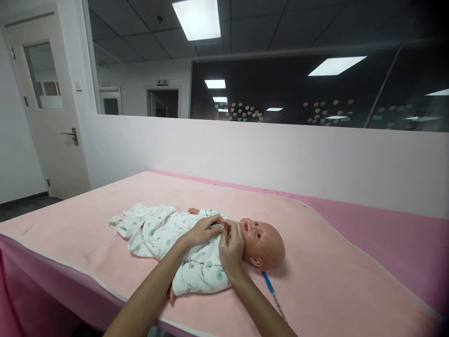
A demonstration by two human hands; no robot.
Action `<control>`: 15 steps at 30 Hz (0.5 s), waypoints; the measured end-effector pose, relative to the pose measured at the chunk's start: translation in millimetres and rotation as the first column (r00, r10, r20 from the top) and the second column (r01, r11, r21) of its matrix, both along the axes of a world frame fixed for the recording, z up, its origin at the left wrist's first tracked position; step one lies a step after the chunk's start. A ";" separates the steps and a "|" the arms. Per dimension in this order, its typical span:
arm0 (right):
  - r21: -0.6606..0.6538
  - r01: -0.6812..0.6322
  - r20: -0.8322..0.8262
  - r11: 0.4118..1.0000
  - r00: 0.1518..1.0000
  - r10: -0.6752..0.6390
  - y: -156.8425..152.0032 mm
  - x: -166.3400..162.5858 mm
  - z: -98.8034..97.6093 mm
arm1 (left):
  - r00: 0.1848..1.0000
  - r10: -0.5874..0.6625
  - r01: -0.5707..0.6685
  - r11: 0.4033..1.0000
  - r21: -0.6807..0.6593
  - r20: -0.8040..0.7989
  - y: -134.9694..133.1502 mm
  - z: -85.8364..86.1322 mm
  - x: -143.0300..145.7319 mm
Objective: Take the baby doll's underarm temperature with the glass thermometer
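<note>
A baby doll (pixel 265 245) lies on its back, head to the right, dressed in a white printed baby suit (pixel 206 267). Both my hands meet at the suit's neckline, just below the doll's chin. My left hand (pixel 206 229) reaches across the chest, its fingers closed on the collar edge. Close beside the head, my right hand (pixel 232 245) pinches the same collar with bent fingers. The exact grip is partly hidden by my fingers. One small doll hand (pixel 193 211) sticks out of the far sleeve, another (pixel 171 296) from the near one.
A slim stick with a blue end (pixel 268 282) and a clear shaft lies near the doll's head, beside my right forearm. Pink padding (pixel 336 281) covers the table. Behind it rises a white wall (pixel 280 157) with windows; a door (pixel 52 131) stands at the left.
</note>
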State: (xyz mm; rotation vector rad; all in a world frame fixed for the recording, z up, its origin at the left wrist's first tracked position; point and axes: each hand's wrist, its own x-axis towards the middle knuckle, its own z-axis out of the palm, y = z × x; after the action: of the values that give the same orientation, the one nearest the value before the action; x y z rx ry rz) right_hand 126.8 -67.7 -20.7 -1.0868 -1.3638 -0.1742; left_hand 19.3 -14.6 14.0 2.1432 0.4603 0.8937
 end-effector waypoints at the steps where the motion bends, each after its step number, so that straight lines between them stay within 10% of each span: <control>1: -0.003 0.001 0.003 1.000 1.000 -0.001 0.0 -0.1 0.0 | 1.000 0.001 -0.001 1.000 0.002 0.001 1.0 -0.8 0.2; 15: -0.021 0.007 0.046 1.000 0.999 -0.006 0.4 -0.5 1.1 | 0.991 -0.019 0.041 0.985 -0.169 0.131 1.4 -2.5 3.1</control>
State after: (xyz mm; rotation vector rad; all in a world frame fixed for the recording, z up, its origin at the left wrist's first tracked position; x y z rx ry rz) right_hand 126.3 -67.3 -19.6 -1.1105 -1.4056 -0.1909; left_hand 22.4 -13.2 11.5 1.9187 0.4226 0.9350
